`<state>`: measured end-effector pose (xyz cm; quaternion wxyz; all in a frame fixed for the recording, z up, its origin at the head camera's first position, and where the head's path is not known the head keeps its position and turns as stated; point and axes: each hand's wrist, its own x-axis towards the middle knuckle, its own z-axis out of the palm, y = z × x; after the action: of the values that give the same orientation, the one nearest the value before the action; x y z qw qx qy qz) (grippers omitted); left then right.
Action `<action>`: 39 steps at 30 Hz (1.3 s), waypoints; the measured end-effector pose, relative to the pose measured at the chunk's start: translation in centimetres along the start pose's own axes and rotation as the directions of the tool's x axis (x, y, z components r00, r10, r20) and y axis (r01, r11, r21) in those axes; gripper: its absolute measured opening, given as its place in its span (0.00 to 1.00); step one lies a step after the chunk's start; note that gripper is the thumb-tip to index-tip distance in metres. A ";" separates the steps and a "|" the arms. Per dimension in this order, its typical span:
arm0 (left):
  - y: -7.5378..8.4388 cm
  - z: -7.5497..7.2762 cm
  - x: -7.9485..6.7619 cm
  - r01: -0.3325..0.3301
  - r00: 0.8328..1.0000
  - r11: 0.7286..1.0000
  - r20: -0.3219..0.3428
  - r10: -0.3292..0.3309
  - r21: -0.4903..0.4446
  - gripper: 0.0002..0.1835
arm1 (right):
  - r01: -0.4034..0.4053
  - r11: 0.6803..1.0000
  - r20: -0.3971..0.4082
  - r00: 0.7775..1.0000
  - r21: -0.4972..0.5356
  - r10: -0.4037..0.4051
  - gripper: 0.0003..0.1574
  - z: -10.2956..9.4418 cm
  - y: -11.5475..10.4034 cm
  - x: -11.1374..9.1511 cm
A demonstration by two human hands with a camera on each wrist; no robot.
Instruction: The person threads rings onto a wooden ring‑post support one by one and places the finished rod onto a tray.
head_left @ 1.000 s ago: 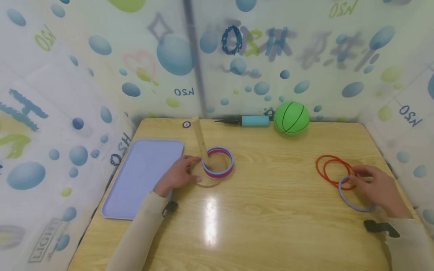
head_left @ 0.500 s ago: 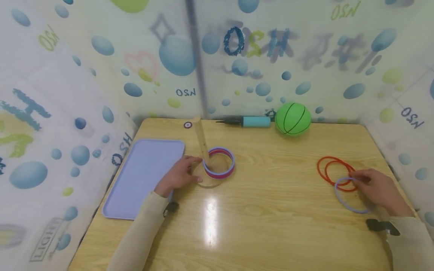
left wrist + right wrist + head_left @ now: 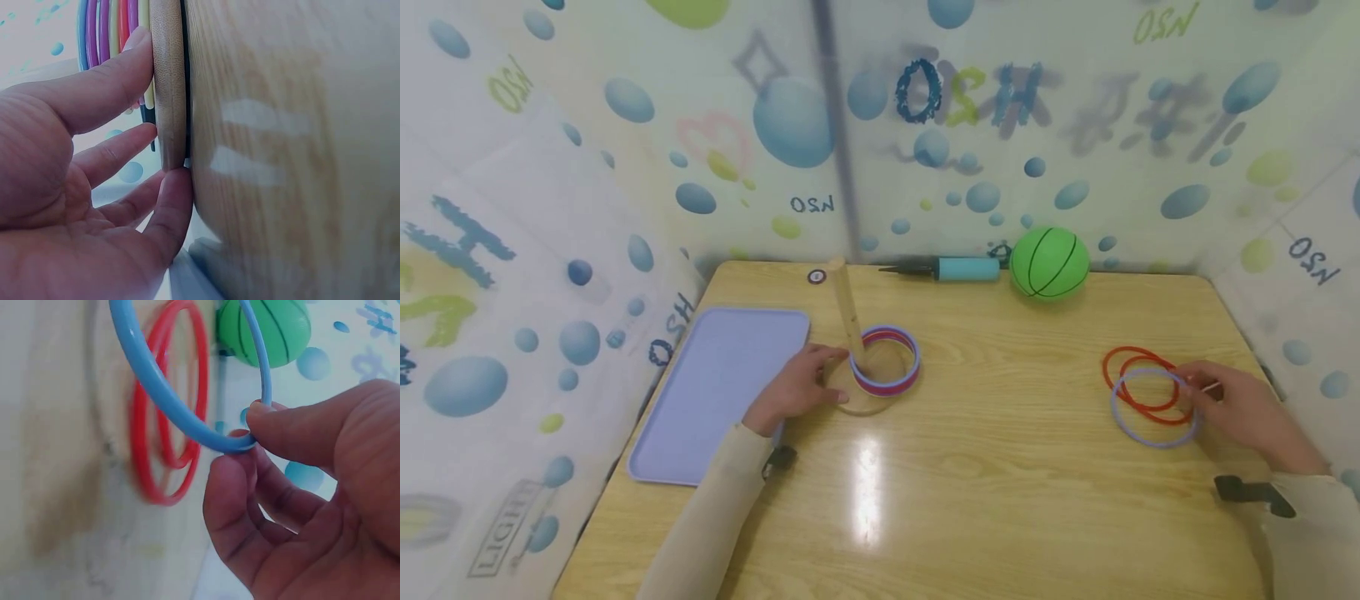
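In the head view, a wooden peg (image 3: 847,310) stands on a round wooden base (image 3: 861,411). A stack of coloured rings (image 3: 887,387) lies around the peg, with a light blue one on top. My left hand (image 3: 797,385) holds the near left rim of the base (image 3: 170,87), thumb and fingers against it. Over at the right, my right hand (image 3: 1243,408) pinches a light blue ring (image 3: 1156,444) between thumb and fingertips. Red rings (image 3: 1131,348) lie overlapping on the table beyond that ring, seen behind it in the right wrist view.
A lavender tray (image 3: 715,383) lies at the left, partly under my left forearm in view. Along the back wall are a teal hand pump (image 3: 967,268), a green ball (image 3: 1049,263) and a small round sticker (image 3: 817,277). Patterned walls enclose the wooden table (image 3: 1000,483).
My right hand has lifted and swung the light blue ring leftward, so it now overlaps the red rings in the head view. The left hand stays in place at the base.
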<state>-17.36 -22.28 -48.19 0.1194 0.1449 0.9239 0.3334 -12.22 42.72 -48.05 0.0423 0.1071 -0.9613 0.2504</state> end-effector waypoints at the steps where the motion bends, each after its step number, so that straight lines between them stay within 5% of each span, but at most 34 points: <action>1: 0.0 0.0 0.0 0.000 1.000 1.000 0.000 0.000 -0.003 0.41 | 0.013 1.000 -0.003 1.000 0.005 -0.013 0.12 -0.1 -0.2 0.1; 28: -0.3 0.0 0.1 -0.004 1.000 1.000 0.011 0.004 -0.017 0.42 | 0.049 0.984 -0.016 0.999 0.170 -0.047 0.19 -2.8 -9.2 3.8; 39: -0.1 0.0 0.1 -0.011 1.000 1.000 0.006 0.011 0.001 0.42 | -0.008 0.923 -0.033 0.999 0.385 0.022 0.21 -3.6 -13.6 5.6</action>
<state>-17.49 -22.36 -48.25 0.1202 0.1509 0.9229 0.3333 -14.45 31.82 -37.77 0.0363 0.1014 -0.8934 0.4362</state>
